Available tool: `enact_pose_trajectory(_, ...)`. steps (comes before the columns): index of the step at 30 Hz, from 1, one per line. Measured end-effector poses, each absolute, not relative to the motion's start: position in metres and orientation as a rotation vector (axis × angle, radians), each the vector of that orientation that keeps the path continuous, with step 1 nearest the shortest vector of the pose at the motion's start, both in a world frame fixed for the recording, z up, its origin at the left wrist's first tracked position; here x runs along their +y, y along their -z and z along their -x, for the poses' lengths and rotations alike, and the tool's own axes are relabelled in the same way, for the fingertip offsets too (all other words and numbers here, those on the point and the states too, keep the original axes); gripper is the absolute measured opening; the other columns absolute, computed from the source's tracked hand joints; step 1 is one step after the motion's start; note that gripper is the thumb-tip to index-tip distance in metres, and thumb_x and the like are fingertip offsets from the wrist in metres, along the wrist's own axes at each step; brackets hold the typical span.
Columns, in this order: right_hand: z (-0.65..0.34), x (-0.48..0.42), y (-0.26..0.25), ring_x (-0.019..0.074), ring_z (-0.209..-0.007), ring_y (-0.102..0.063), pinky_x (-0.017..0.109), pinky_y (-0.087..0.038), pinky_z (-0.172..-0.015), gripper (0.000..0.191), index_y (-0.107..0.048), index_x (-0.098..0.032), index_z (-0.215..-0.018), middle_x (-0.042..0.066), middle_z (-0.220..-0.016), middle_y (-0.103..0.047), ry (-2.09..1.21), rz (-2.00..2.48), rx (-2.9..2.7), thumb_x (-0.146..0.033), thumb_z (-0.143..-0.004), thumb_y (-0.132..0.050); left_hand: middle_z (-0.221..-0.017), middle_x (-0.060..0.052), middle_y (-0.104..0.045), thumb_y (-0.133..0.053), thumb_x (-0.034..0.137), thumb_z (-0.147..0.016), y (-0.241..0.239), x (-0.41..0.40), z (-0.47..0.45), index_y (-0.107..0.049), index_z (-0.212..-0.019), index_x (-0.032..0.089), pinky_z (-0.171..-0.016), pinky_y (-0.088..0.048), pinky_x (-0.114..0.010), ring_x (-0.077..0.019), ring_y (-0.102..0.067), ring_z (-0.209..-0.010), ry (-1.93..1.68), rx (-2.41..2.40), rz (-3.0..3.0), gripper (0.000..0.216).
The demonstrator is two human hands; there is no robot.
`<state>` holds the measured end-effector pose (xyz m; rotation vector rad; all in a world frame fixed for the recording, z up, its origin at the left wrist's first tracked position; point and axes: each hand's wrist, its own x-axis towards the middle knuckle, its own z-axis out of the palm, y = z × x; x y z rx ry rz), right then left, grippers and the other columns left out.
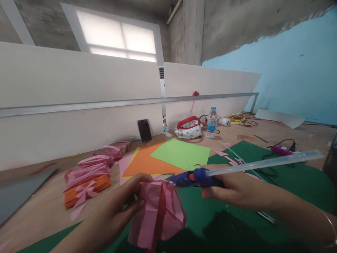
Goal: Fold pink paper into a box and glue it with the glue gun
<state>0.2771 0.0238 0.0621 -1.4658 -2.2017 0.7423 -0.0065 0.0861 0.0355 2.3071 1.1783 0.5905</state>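
Note:
My left hand is closed on a pleated pink paper piece, pinching its top edge just above a green cutting mat. My right hand grips a blue hot glue gun. Its nozzle points left and touches the top of the pink paper. A long clear glue stick juts out of the gun's back toward the right.
Green, orange and pink sheets lie on the table beyond the hands. Folded pink and orange paper pieces are stacked at left. A phone, a pouch, a water bottle and cables stand near the white partition.

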Motion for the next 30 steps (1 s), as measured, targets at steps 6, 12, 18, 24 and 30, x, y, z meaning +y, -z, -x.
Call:
enact_pose_trajectory(6,-0.275,0.022,-0.063,0.0130,-0.069,-0.054,0.020,-0.039,-0.058,0.021,-0.063,-0.021,-0.094,-0.001,-0.083,-0.063,-0.734,1.465,-2.202,-0.037,-0.085,-0.054,-0.088,0.000,-0.068,-0.052,0.043,-0.081,-0.031,0.088,0.009,-0.060,-0.101,0.031,-0.057,-0.042,-0.023,-0.0183,-0.059,-0.070,-0.577,1.134,-2.317,0.025)
enact_pose_trajectory(12,-0.276,0.024,-0.061,0.0116,-0.070,-0.053,0.020,-0.040,-0.061,0.018,-0.061,-0.019,-0.086,-0.001,-0.083,-0.060,-0.715,1.431,-2.226,-0.035,-0.086,-0.053,-0.086,0.001,-0.064,-0.053,0.043,-0.081,-0.034,0.087,0.007,-0.058,-0.101,0.030,-0.061,-0.044,-0.023,-0.0177,-0.056,-0.072,-0.549,0.947,-2.101,0.024)
enact_pose_trajectory(18,-0.274,0.024,-0.063,0.0117,-0.070,-0.053,0.019,-0.040,-0.060,0.011,-0.059,-0.019,-0.087,-0.001,-0.080,-0.057,-0.701,1.338,-2.211,-0.028,-0.085,-0.054,-0.084,0.003,-0.056,-0.053,0.038,-0.083,-0.027,0.084,0.003,-0.052,-0.099,0.030,-0.065,-0.043,-0.022,-0.0155,-0.052,-0.079,-0.577,0.831,-1.774,0.018)
enact_pose_trajectory(24,-0.274,0.024,-0.065,0.0127,-0.070,-0.054,0.020,-0.041,-0.059,0.012,-0.059,-0.019,-0.086,-0.001,-0.079,-0.058,-0.676,1.341,-2.208,-0.029,-0.086,-0.053,-0.099,0.002,-0.055,-0.053,0.034,-0.085,-0.021,0.088,0.005,-0.049,-0.106,0.030,-0.074,-0.042,-0.025,-0.0165,-0.051,-0.090,-0.499,0.703,-1.693,0.021)
enact_pose_trajectory(30,-0.274,0.025,-0.063,0.0126,-0.069,-0.055,0.020,-0.041,-0.059,0.013,-0.060,-0.019,-0.087,-0.001,-0.080,-0.060,-0.663,1.363,-2.195,-0.030,-0.086,-0.053,-0.096,0.002,-0.055,-0.052,0.033,-0.086,-0.019,0.087,0.004,-0.050,-0.106,0.029,-0.076,-0.043,-0.025,-0.0162,-0.051,-0.090,-0.497,0.673,-1.701,0.020)
